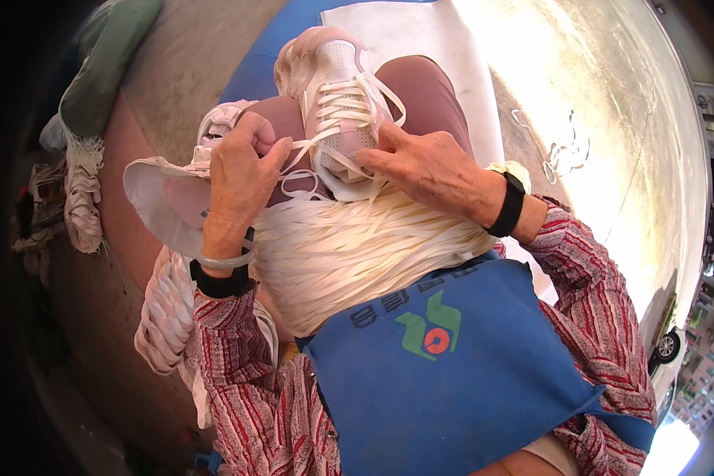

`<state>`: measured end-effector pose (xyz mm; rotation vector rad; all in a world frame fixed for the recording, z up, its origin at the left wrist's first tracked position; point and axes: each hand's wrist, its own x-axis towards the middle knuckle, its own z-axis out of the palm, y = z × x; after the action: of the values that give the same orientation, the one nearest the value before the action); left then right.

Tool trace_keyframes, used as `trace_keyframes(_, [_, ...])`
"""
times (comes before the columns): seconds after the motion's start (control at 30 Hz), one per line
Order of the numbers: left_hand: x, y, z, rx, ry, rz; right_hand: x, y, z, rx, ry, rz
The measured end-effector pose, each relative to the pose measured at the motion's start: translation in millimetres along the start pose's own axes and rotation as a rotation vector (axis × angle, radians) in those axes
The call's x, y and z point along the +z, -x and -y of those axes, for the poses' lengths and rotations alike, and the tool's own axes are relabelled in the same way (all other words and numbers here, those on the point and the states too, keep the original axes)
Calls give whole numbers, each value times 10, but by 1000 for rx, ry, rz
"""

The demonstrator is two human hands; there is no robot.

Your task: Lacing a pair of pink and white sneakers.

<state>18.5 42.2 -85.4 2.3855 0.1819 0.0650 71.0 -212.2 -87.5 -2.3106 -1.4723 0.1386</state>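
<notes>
A pink and white sneaker [325, 67] lies across my knees, its toe pointing away from me. Cream lace is threaded through several of its eyelets. My left hand [242, 163] is closed left of the shoe's opening, pinching a shoelace [308, 146] between thumb and fingertips. From the right, my right hand [432, 168] grips the edge of the sneaker's opening with thumb and index finger. A loose loop of lace curves down to those fingers, but what lies between their tips is partly hidden. Under both wrists, a thick bundle of cream laces [373, 250] lies over my lap.
Another pink and white shoe [216, 125] sits beyond my left hand, with a pale shoe upper [159, 210] beside that forearm. Braided laces [166, 317] hang at my left. A blue apron [452, 373] covers my front. Loose laces [567, 151] lie on the floor at right.
</notes>
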Motion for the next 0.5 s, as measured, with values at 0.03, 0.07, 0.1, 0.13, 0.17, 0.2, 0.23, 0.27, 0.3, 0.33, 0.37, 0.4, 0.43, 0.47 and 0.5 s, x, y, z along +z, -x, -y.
trace_keyframes(0.03, [5,1,4,-31,132,-58,12,7,7,-12,68,2])
trace_keyframes(0.07, [-4,9,-3,-31,131,-58,36,-5,7,-13,66,1])
trace_keyframes(0.1, [-9,14,-19,109,42,-174,66,-25,-4,-72,49,-32])
trace_keyframes(0.13, [-11,18,-41,249,-47,-290,89,-33,-12,-130,33,-65])
trace_keyframes(0.17, [-2,42,-72,249,-48,-289,123,-32,-24,-130,32,-66])
trace_keyframes(0.2, [12,86,-125,286,-77,-323,154,-30,-34,-155,66,-41])
trace_keyframes(0.23, [28,114,-164,324,-106,-357,176,-27,-43,-180,99,-17])
trace_keyframes(0.27, [46,130,-179,322,-105,-359,174,-30,-40,-182,99,-15])
trace_keyframes(0.3, [69,145,-185,337,-94,-333,165,-29,-33,-153,33,-27])
trace_keyframes(0.33, [91,156,-179,351,-83,-306,152,-25,-26,-124,-35,-38])
trace_keyframes(0.37, [103,166,-161,350,-85,-309,117,-29,-1,-127,-34,-38])
trace_keyframes(0.4, [126,176,-135,359,-99,-251,72,-30,29,-68,-188,-42])
trace_keyframes(0.43, [141,185,-114,368,-113,-193,37,-34,52,-8,-342,-46])
trace_keyframes(0.47, [164,188,-91,369,-111,-191,27,-25,54,-6,-342,-46])
trace_keyframes(0.5, [179,191,-64,355,-144,-175,20,-15,54,-45,-437,-40])
